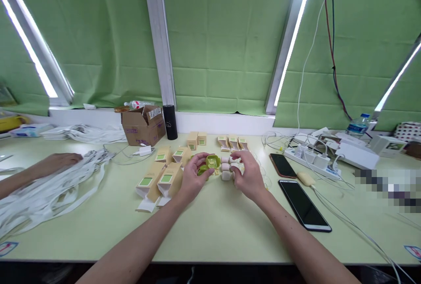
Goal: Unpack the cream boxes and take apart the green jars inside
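My left hand (pixel 194 177) holds a small olive-green case (pixel 212 161) between thumb and fingers, near the middle of the table. Part of another green piece (pixel 202 170) shows beside the palm. My right hand (pixel 247 174) is closed around the right side of a group of small white and pale pink cube-shaped pieces (pixel 225 167); which piece its fingertips grip is too small to tell. Left of my left hand lie kraft-coloured boxes with green labels (pixel 149 181), their white flaps open. Smaller boxes (pixel 233 142) stand behind the cubes.
A cardboard carton (pixel 143 128) and a black cylinder (pixel 170 122) stand at the back. Another person's hand (pixel 64 161) rests by white straps (pixel 55 192) at left. Two phones (pixel 304 205), a power strip (pixel 312 162) and cables lie at right.
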Demonstrator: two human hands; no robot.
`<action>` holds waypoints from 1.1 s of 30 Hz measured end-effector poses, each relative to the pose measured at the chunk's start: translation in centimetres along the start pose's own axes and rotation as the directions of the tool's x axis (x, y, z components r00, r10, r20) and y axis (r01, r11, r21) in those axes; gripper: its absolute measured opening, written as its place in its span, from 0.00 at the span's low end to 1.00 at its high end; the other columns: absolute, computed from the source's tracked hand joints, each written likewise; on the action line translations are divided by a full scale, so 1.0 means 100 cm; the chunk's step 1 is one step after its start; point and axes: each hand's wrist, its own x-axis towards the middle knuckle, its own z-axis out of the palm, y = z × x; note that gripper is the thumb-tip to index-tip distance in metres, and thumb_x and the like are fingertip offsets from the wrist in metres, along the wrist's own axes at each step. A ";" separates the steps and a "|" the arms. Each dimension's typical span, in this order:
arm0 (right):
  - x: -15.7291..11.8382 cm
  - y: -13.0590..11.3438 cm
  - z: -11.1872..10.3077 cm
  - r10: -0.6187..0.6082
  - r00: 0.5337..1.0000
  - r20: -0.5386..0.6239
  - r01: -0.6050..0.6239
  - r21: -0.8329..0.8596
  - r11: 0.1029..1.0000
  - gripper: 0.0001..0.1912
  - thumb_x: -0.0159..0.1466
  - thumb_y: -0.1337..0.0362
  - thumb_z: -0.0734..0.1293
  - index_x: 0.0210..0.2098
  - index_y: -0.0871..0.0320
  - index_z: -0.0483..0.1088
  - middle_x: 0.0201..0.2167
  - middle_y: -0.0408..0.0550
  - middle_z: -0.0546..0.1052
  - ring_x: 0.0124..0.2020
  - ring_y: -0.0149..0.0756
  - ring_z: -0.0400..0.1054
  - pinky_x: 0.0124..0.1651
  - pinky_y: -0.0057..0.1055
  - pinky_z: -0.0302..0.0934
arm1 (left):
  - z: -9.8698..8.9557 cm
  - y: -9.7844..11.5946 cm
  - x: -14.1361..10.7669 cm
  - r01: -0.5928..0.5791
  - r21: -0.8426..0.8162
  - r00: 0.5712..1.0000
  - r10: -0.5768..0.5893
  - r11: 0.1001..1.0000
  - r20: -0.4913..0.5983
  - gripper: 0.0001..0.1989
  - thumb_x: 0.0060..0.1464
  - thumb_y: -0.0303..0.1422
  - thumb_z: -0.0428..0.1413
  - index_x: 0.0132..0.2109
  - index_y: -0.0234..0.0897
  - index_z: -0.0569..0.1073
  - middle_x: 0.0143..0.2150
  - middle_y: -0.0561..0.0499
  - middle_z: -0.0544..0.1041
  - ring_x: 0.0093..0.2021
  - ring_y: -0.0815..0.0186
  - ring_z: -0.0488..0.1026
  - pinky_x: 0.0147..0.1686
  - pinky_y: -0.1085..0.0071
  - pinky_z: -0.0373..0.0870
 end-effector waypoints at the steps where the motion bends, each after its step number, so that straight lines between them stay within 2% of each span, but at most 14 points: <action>1: 0.002 -0.003 0.006 -0.022 1.000 0.001 0.022 0.010 1.000 0.19 0.60 0.74 0.65 0.49 0.52 0.67 0.46 0.52 0.76 0.49 0.49 0.70 0.49 0.47 0.69 | 0.000 0.001 0.000 0.001 -0.021 1.000 -0.001 1.000 -0.001 0.26 0.52 0.38 0.70 0.54 0.38 0.71 0.56 0.40 0.79 0.55 0.55 0.77 0.54 0.60 0.75; 5: 0.005 -0.013 0.035 -0.066 0.998 0.013 0.064 0.127 0.990 0.26 0.61 0.70 0.69 0.57 0.53 0.63 0.52 0.55 0.74 0.54 0.50 0.69 0.53 0.49 0.70 | 0.002 0.007 -0.001 -0.001 -0.073 1.000 0.000 0.997 -0.012 0.26 0.53 0.40 0.70 0.54 0.38 0.69 0.52 0.41 0.81 0.52 0.56 0.79 0.50 0.63 0.76; 9: -0.004 -0.018 0.059 -0.029 0.996 -0.081 0.047 0.235 0.971 0.28 0.62 0.66 0.71 0.60 0.52 0.61 0.57 0.56 0.71 0.59 0.51 0.67 0.58 0.52 0.68 | 0.005 0.011 -0.001 -0.007 -0.089 1.000 0.005 0.996 -0.021 0.26 0.54 0.44 0.69 0.53 0.39 0.68 0.48 0.43 0.82 0.49 0.58 0.80 0.44 0.67 0.77; 12: -0.012 -0.019 0.067 -0.030 0.992 -0.126 0.060 0.244 0.968 0.31 0.63 0.65 0.71 0.63 0.52 0.58 0.59 0.58 0.68 0.62 0.53 0.64 0.60 0.55 0.67 | 0.008 0.011 -0.002 0.014 -0.061 1.000 -0.014 0.998 -0.012 0.27 0.55 0.50 0.67 0.51 0.39 0.68 0.45 0.44 0.82 0.44 0.60 0.80 0.39 0.69 0.77; 15: -0.015 -0.020 0.068 -0.068 0.987 -0.144 0.098 0.209 0.973 0.33 0.64 0.65 0.70 0.65 0.52 0.55 0.61 0.60 0.66 0.64 0.55 0.62 0.63 0.59 0.64 | 0.009 0.009 -0.002 0.030 -0.017 1.000 -0.030 0.999 -0.009 0.27 0.55 0.56 0.63 0.46 0.38 0.69 0.40 0.47 0.81 0.37 0.63 0.78 0.32 0.72 0.74; 20: -0.016 -0.018 0.068 -0.077 0.982 -0.173 0.109 0.184 0.977 0.30 0.65 0.65 0.69 0.63 0.52 0.56 0.60 0.59 0.66 0.64 0.55 0.61 0.65 0.61 0.62 | 0.007 0.002 0.001 0.006 0.073 1.000 -0.005 0.997 -0.020 0.28 0.56 0.61 0.57 0.35 0.38 0.70 0.29 0.53 0.73 0.29 0.67 0.71 0.27 0.73 0.68; 25: -0.016 -0.020 0.065 -0.069 0.982 -0.175 0.104 0.201 0.974 0.26 0.65 0.68 0.68 0.60 0.52 0.58 0.57 0.57 0.67 0.62 0.53 0.63 0.63 0.59 0.63 | 0.006 -0.003 0.000 -0.007 0.171 0.999 0.001 0.985 0.036 0.31 0.62 0.61 0.50 0.30 0.38 0.74 0.28 0.48 0.77 0.31 0.60 0.74 0.32 0.66 0.73; 29: -0.016 -0.026 0.056 -0.038 0.988 -0.153 0.076 0.255 0.964 0.24 0.65 0.68 0.68 0.58 0.52 0.60 0.56 0.56 0.68 0.61 0.52 0.63 0.62 0.56 0.64 | 0.007 -0.002 -0.003 0.029 0.139 0.992 -0.046 0.990 0.121 0.33 0.67 0.59 0.44 0.30 0.39 0.78 0.28 0.44 0.79 0.34 0.56 0.78 0.35 0.63 0.76; 33: -0.016 -0.028 0.050 0.015 0.992 -0.124 0.025 0.319 0.947 0.23 0.65 0.65 0.69 0.57 0.52 0.62 0.55 0.56 0.68 0.60 0.51 0.64 0.62 0.54 0.64 | 0.007 -0.002 -0.004 -0.017 0.200 0.990 -0.013 0.980 0.144 0.33 0.67 0.59 0.44 0.32 0.38 0.78 0.31 0.44 0.80 0.35 0.56 0.78 0.40 0.61 0.78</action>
